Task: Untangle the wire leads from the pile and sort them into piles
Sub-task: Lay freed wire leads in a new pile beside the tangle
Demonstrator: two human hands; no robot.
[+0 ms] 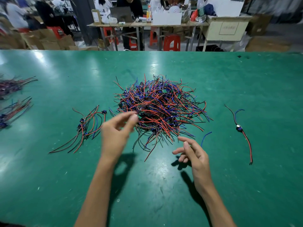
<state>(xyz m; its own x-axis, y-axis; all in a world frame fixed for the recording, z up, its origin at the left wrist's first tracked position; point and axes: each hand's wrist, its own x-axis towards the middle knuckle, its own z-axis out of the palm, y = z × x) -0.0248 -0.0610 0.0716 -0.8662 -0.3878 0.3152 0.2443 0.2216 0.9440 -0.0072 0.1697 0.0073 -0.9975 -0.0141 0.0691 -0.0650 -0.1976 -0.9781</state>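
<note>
1. Sitting mid-table point(49, 185), the pile point(159, 110) is a dense mound of red, blue and black wire leads, their loose ends sticking out all around, with small green boards and blue parts caught among the strands.
2. Left of the pile lies a small sorted bunch point(86, 126) of leads, laid roughly side by side, blue parts at its upper end and red-and-black tails trailing toward the near edge.
3. Further left of the pile, at the table's edge, are two more bunches point(11, 99), partly cut off and blurred.
4. Right of the pile, well apart, a single lead point(240, 128) lies alone: blue and black wires above a small component, a red-and-black pair below.
5. A loose blue wire point(205, 138) lies just off the pile's near-right side.
6. The left hand point(116, 133) is blurred at the pile's near-left side, thumb and forefinger close together; whether they pinch a lead, I cannot tell.
7. The right hand point(195, 154) hovers near the pile's front, fingers loosely spread, holding nothing.
</note>
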